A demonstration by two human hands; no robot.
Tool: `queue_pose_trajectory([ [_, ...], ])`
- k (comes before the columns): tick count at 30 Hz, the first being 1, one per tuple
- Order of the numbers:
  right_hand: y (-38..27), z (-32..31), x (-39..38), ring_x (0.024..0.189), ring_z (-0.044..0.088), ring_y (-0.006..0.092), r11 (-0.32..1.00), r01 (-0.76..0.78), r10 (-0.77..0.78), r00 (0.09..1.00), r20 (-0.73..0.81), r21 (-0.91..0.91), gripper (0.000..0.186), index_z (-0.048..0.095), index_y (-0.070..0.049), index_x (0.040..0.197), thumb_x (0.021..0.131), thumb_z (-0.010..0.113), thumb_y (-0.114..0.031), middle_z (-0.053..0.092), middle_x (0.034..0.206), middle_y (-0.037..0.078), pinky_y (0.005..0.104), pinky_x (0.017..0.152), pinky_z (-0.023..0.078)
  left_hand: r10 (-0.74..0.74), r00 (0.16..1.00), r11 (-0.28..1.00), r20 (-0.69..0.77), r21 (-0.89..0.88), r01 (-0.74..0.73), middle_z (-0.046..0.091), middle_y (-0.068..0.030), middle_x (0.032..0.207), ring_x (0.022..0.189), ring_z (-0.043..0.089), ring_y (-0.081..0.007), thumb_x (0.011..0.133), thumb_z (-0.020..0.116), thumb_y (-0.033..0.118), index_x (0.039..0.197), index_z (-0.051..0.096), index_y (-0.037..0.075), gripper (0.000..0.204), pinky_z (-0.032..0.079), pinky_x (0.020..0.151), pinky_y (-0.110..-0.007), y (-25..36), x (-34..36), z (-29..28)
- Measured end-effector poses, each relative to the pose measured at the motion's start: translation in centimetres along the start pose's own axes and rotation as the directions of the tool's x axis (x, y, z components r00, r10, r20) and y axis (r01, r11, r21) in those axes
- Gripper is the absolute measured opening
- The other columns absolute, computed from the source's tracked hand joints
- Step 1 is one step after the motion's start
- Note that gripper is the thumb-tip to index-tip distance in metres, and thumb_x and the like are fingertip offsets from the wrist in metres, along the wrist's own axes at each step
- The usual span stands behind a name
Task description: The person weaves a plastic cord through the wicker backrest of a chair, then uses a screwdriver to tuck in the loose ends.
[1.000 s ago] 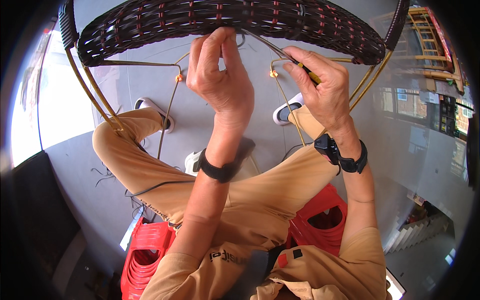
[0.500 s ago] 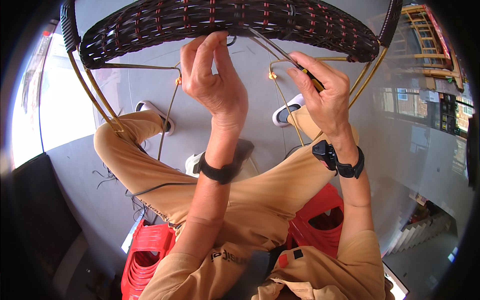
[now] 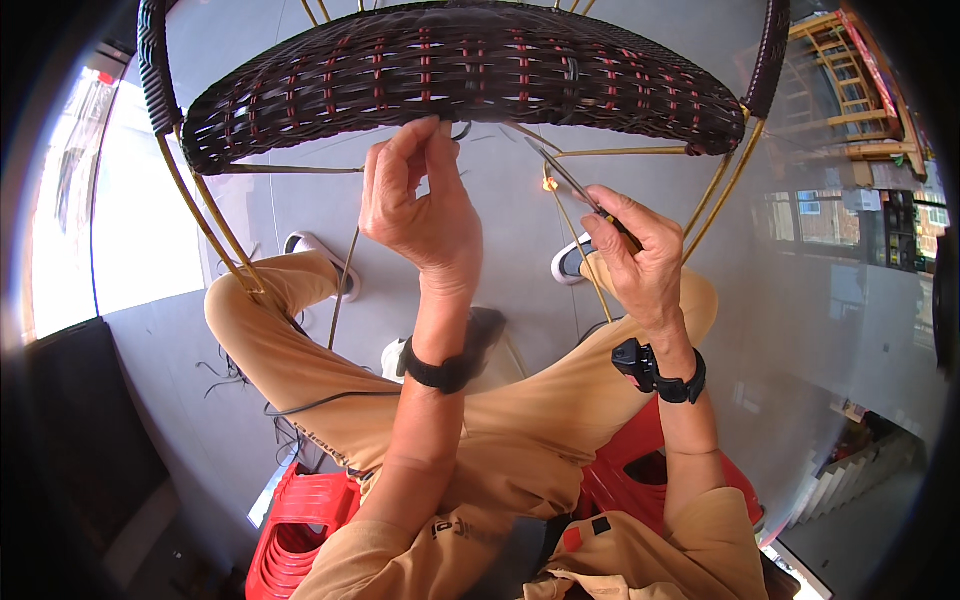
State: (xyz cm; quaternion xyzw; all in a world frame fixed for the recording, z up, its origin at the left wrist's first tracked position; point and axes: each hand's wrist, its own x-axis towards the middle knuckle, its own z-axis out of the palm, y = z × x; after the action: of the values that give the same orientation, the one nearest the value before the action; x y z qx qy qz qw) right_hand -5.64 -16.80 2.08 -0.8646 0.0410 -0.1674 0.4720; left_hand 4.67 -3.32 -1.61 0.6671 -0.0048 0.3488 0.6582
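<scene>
A dark brown woven wicker panel (image 3: 470,75) with red strands in it curves across the top of the view on a gold metal frame. At its near edge my left hand (image 3: 425,205) is closed in a pinch, fingertips against the weave. A short dark strand end (image 3: 463,130) curls out beside those fingertips. My right hand (image 3: 640,255) is wrapped round the black and yellow handle of a slim pointed metal tool (image 3: 567,175). Its tip points up and left, a little below the panel's edge. What lies between my left fingertips is mostly hidden.
Gold frame rods (image 3: 710,195) run down on both sides, some close to my knees. A red plastic stool (image 3: 310,510) stands at the lower left, with red plastic also at the lower right. Loose dark strands (image 3: 225,375) lie on the floor at left. Wooden furniture (image 3: 850,90) stands far right.
My right hand has drawn the tool back from the panel's edge, where its tip was. The panel and both hands sit lower in the view, with more of the weave showing.
</scene>
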Motion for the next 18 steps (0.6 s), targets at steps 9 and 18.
queue_pose_trajectory([
  [9, 0.6, 0.0, -0.6, 0.065, 0.060, 0.0119, 0.999, -0.039, 0.039, 0.999, -0.009, 0.031, 0.020, 0.061, 0.003, 0.100, 0.081, 0.062, -0.004, 0.066, 0.083, 0.012, 0.0231, 0.058, 0.048, 0.145, 0.989, 0.987, 0.008, 0.071, -0.145, 0.057, -0.0039, 0.074, 0.059, 0.054, -0.0114, 0.073, 0.064, -0.007, 0.083, 0.063, 0.004, 0.014, 0.043, 0.052, -0.023, -0.9, 0.2, 0.5],
  [18, 0.1, 1.0, -0.2, 0.059, 0.058, 0.0097, 1.000, 0.017, -0.018, 0.994, -0.104, -0.011, 0.021, 0.062, 0.001, 0.097, 0.077, 0.066, -0.006, 0.066, 0.080, 0.010, 0.0210, 0.055, 0.046, 0.126, 0.990, 0.990, 0.060, 0.056, -0.130, 0.058, -0.0034, 0.080, 0.065, 0.056, -0.0115, 0.071, 0.065, -0.007, 0.085, 0.063, 0.004, 0.018, 0.046, 0.059, -0.023, -0.3, -0.2, 0.2],
])
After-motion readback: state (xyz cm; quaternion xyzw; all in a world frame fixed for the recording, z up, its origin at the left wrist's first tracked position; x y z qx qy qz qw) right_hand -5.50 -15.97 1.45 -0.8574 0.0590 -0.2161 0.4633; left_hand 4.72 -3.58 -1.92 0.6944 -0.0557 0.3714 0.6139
